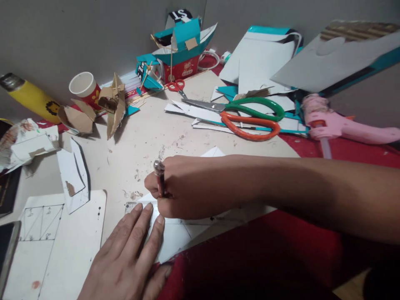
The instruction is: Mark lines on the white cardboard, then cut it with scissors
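My right hand (184,185) is closed around a dark red pen (160,177) with a silver cap, its tip down on a white card piece (175,237) near the front of the table. My left hand (131,254) lies flat, fingers stretched out, pressing on a clear ruler (135,206) and the white card just left of the pen. My right forearm reaches in from the right across a red cloth (250,254).
Green and orange scissors (246,116) lie beyond my right hand, small red scissors (175,86) further back. A pink glue gun (331,123) lies at right. A teal paper boat model (181,48), a paper cup (83,85), cardboard scraps (109,104) and a marked white sheet (53,233) surround the work area.
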A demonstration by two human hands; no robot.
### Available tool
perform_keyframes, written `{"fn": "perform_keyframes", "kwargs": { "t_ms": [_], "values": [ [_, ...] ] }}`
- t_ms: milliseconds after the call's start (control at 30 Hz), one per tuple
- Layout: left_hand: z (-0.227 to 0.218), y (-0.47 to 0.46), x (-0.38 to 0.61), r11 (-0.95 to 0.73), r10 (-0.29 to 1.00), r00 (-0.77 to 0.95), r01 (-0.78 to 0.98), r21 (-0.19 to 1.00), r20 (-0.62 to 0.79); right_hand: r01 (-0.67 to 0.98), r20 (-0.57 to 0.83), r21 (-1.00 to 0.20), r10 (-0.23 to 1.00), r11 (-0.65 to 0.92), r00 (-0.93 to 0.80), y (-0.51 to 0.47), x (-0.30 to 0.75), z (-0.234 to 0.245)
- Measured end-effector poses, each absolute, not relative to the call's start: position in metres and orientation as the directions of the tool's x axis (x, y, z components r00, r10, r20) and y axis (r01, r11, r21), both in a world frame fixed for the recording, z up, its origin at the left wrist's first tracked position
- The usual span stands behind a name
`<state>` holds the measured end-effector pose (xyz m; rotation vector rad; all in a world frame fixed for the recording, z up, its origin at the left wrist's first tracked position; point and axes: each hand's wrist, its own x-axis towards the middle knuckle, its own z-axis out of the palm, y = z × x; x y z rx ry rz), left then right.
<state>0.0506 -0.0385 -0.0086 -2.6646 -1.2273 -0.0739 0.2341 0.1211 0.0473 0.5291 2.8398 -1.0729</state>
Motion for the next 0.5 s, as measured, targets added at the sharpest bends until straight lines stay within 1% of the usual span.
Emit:
{"fn": "perform_keyframes", "kwargs": {
  "t_ms": [267, 400, 500],
  "values": [
    [-0.0093, -0.0393, 0.0495, -0.634, 0.742, 0.656, 0.754, -0.171, 0.138, 0.401, -0.267, -0.585, 0.300, 0.705, -0.916, 0.1198, 0.2361, 0.0508],
    [-0.0104, -0.0399, 0.0492, -0.634, 0.741, 0.656, 0.754, -0.171, 0.146, 0.380, -0.248, -0.582, 0.289, 0.719, -0.925, 0.1194, 0.2383, 0.0511],
    [-0.0096, -0.0397, 0.0496, -0.636, 0.738, 0.658, 0.752, -0.171, 0.148, 0.398, -0.260, -0.577, 0.301, 0.713, -0.917, 0.1194, 0.2392, 0.0520]
  ]
}}
